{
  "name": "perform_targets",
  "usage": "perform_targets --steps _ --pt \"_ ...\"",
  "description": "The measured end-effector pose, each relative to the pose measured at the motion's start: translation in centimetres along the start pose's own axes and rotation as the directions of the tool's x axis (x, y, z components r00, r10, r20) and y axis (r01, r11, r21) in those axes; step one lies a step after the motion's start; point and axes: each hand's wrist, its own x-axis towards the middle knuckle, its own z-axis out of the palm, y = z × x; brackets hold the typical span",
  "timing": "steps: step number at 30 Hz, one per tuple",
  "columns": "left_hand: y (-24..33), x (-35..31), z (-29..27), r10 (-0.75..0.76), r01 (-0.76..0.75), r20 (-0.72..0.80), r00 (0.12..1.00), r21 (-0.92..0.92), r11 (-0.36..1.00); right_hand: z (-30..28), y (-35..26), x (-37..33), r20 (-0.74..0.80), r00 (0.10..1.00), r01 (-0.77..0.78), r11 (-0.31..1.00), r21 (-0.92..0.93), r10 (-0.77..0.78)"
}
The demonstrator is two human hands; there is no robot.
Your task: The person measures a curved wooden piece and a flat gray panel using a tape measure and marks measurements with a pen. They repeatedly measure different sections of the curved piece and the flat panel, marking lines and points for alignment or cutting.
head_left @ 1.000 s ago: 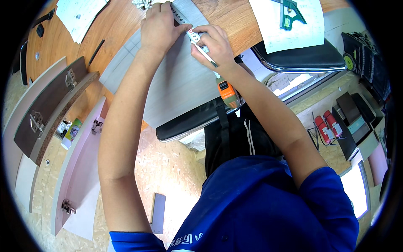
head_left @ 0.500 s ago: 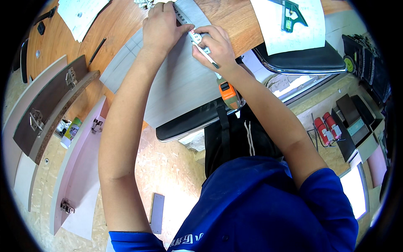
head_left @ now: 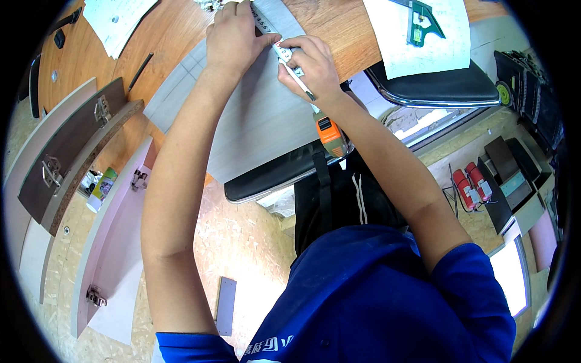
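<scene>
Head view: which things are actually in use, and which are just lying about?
In use:
- left hand, pressing the tape blade to the grey panel
- right hand, holding the blade lower down
- orange tape case, at the panel's edge

Lying about:
- green square on a paper sheet
- brown door with hinges
- pink panel
- spray can
- red tools

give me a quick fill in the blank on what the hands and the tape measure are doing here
1. Both hands press a tape measure's blade onto a pale grey ____.
2. The tape measure's case, hanging by the right wrist, is ____ and black.
3. The left hand lies ____ of the right hand in the picture.

Missing words: board; orange; left
</scene>
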Motion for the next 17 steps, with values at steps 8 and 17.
perform_targets --steps 8,17 --pt "2.3 0.6 -1.9 -0.166 0.17 0.113 0.98 -0.026 0.985 -0.1 0.3 0.0 0.004 1.0 0.006 1.0 -0.009 -0.006" --pt "1.8 0.6 -2.1 -0.245 0.251 0.164 0.956 -0.022 0.968 -0.1 0.6 0.1 0.021 1.0 -0.011 0.996 0.089 0.009"
